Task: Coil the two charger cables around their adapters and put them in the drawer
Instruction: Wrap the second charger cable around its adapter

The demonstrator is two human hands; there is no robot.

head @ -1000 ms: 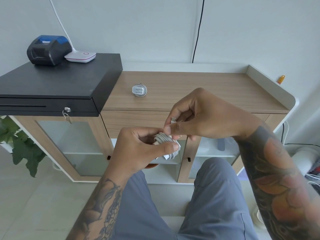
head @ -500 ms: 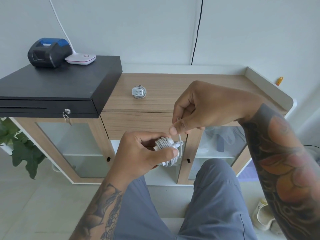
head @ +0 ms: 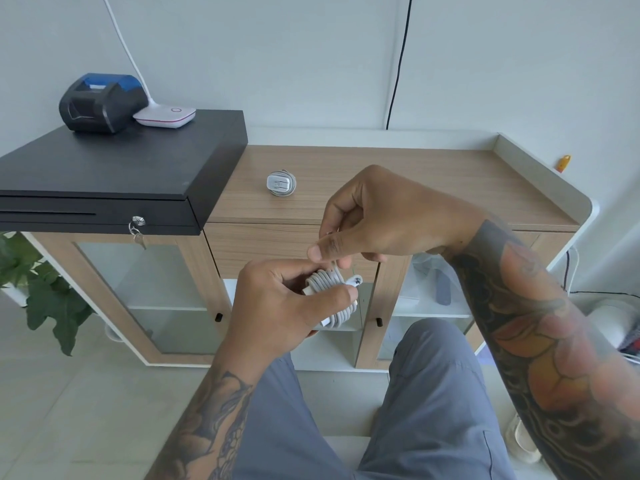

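- A wooden cabinet (head: pixel 398 174) with a pale raised rim spans the middle of the view; below its top sit glass-fronted doors and shelves.
- Its drawer (head: pixel 263 247), a plain wooden front just under the top, is closed.
- A black cash drawer (head: pixel 114 168) rests on the left end of the cabinet top, a key hanging from its lock.
- On the cash drawer stand a dark receipt printer (head: pixel 100 102) with a blue lid and, just beside it, a small white device (head: pixel 165 116) with a white lead running up the wall.
- A green plant (head: pixel 38 289) shows at the far left, near the floor.
- The person's grey-trousered legs (head: pixel 415 403) fill the bottom centre, in front of the cabinet.
- The right hand (head: pixel 388 216) is held above the left, fingers curled; thumb and forefinger pinch the loose end of the cable (head: pixel 330 284) where it rises from the coil.
- The left hand (head: pixel 287 306) grips the second adapter (head: pixel 325 322), thumb pressed across the turns of cable wound around it; the bundle is held in the air in front of the drawer, not on the cabinet.
- A white plug end (head: pixel 355 280) sticks out at the right of that bundle, just beyond the left thumb tip.
- The first adapter (head: pixel 280 182), already wrapped in its cable, lies on the cabinet top, near the cash drawer, well apart from both hands.
- A small orange object (head: pixel 563 163) is on the wall to the right of the cabinet rim.
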